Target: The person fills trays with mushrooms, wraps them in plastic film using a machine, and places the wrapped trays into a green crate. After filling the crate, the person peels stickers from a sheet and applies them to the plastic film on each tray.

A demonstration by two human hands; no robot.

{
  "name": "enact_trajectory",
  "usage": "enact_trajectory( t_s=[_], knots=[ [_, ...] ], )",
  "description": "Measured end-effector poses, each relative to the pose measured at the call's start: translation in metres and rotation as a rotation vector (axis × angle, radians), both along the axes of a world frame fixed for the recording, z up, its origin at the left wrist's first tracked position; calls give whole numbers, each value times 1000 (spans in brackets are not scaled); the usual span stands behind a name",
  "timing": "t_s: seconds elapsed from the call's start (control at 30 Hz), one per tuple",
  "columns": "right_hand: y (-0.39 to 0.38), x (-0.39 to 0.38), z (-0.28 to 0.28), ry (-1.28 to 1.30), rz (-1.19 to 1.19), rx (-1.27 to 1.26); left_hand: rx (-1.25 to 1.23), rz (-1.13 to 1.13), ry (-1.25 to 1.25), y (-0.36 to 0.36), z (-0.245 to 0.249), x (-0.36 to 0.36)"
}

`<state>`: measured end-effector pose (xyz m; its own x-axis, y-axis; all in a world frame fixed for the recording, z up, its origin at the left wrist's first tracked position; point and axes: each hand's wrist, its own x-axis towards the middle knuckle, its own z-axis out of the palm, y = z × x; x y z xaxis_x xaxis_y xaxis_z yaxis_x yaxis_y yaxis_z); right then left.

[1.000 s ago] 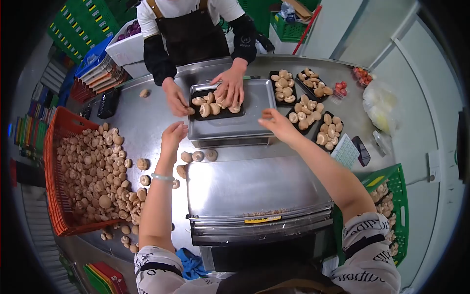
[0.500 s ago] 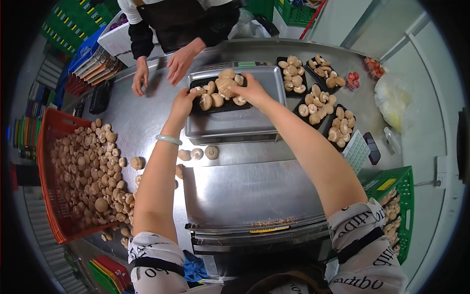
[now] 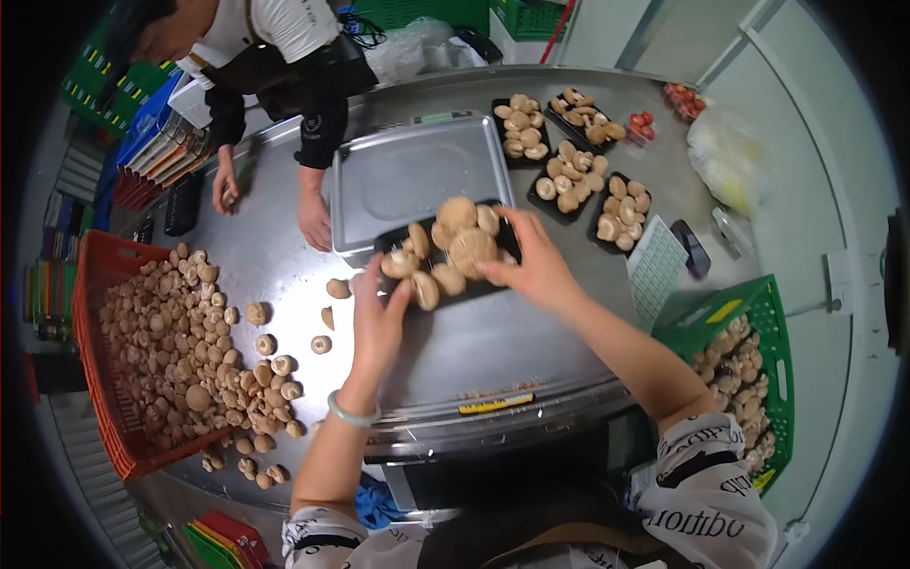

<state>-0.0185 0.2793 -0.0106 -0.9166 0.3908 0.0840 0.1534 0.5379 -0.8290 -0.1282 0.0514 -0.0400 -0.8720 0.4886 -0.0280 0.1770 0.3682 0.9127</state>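
Both my hands hold a black tray [image 3: 482, 289] of shiitake mushrooms [image 3: 471, 251], tilted a little above the steel table. My left hand [image 3: 376, 322] grips its left end, thumb in front. At the other end my right hand [image 3: 540, 264] is closed on the rim, its thumb against a mushroom. Just beyond the tray stands a weighing scale with a bare metal pan [image 3: 417, 175]. A few loose mushrooms [image 3: 321, 344] lie on the table to the left of my left hand.
An orange crate [image 3: 100, 379] spills mushrooms at left. Several filled black trays [image 3: 519, 131] stand at back right, near a label sheet [image 3: 658, 270] and a dark phone-like device [image 3: 691, 248]. A green crate [image 3: 779, 351] holds more mushrooms. Across the table, a co-worker's hand [image 3: 315, 220] rests beside the scale.
My hands have lifted the tray off the scale pan and brought it towards me. The co-worker has leaned over the table to the left. The view has shifted.
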Motion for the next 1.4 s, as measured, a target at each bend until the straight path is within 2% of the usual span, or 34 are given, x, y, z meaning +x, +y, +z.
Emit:
enact_trajectory(
  t_s=[0.13, 0.2, 0.27, 0.3, 0.33, 0.4, 0.43, 0.53, 0.63, 0.73, 0.8, 0.87, 0.9, 1.03, 1.13, 1.17, 1.27, 1.4],
  knots=[
    [-29, 91, 5, -119, -43, -80, 36, -69, -170, -25, -8, 86],
    [-38, 116, -3, -139, -94, -94, -7, -92, -101, -29, 5, 111],
    [-47, 133, -2, -139, -164, -101, -142, -87, 89, -33, 16, 121],
    [-52, 136, 1, -56, -215, 84, -205, -85, 191, -31, 23, 120],
    [-56, 137, 7, -29, -169, 166, -244, -99, 349, -27, 34, 117],
    [-62, 134, 18, 30, -75, 330, -161, -376, 457, -18, 47, 107],
    [-66, 132, 19, 58, -22, 439, -159, -438, 469, -10, 53, 107],
    [-66, 128, 12, 105, 2, 515, -364, -599, 602, -4, 47, 97],
    [-70, 127, 21, 227, -95, 317, -140, -477, 499, -6, 34, 92],
    [-77, 114, 26, 316, 29, 348, -38, -433, 450, -8, 27, 95],
    [-81, 102, 23, 213, 139, 497, 0, -417, 425, -7, 25, 94],
    [-83, 90, 22, 112, 243, 564, -23, -437, 439, -9, 28, 92],
    [-79, 92, 26, 132, 269, 510, -25, -439, 450, -11, 28, 91],
    [-43, 89, 18, 242, 96, 423, -56, -373, 524, -13, 32, 88],
    [-35, 80, 14, 184, 10, 292, -94, -344, 563, -2, 29, 93],
    [-34, 78, 2, 176, 106, 303, -127, -348, 590, 2, 26, 95],
    [-45, 87, -6, 138, 109, 191, -98, -350, 604, 8, 20, 98],
    [-48, 92, -14, 125, 39, 257, -84, -379, 595, 6, 17, 104]
  ],
)
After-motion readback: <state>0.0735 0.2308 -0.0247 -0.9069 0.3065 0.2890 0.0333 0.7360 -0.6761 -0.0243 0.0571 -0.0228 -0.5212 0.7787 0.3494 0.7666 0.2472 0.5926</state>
